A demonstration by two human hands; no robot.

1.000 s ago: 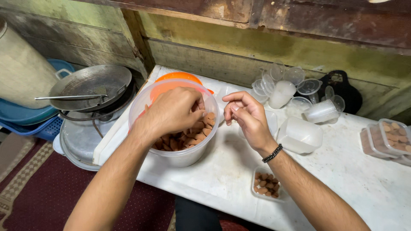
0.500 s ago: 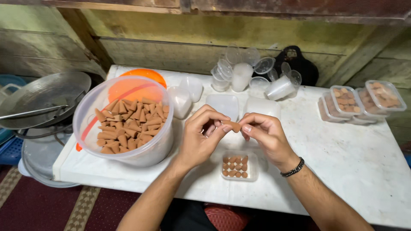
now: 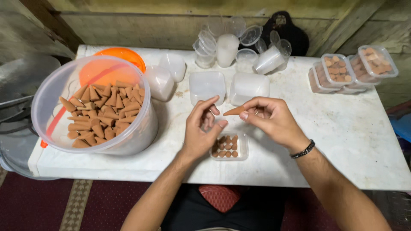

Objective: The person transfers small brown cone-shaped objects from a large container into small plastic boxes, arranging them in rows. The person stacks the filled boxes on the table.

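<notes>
My right hand [image 3: 270,120] pinches a brown cone [image 3: 234,111] by its base, tip pointing left, above a small clear square tray [image 3: 243,147] partly filled with upright cones. My left hand [image 3: 200,131] hovers beside it over the tray's left side, fingers curled and apart; whether cones lie in its palm is hidden. A large clear tub [image 3: 139,130] heaped with the same brown cones stands at the left of the white table [image 3: 342,137].
Empty clear trays [image 3: 206,85] and lids lie behind the hands. Stacked clear cups [image 3: 227,47] stand at the back, an orange lid [image 3: 124,54] behind the tub. Filled lidded trays [image 3: 338,70] sit at the right. Metal pans [image 3: 17,85] are off the table's left edge.
My left hand left the tub and came to the small tray. The right hand now holds a single cone out over the tray. My view shifted right and closer.
</notes>
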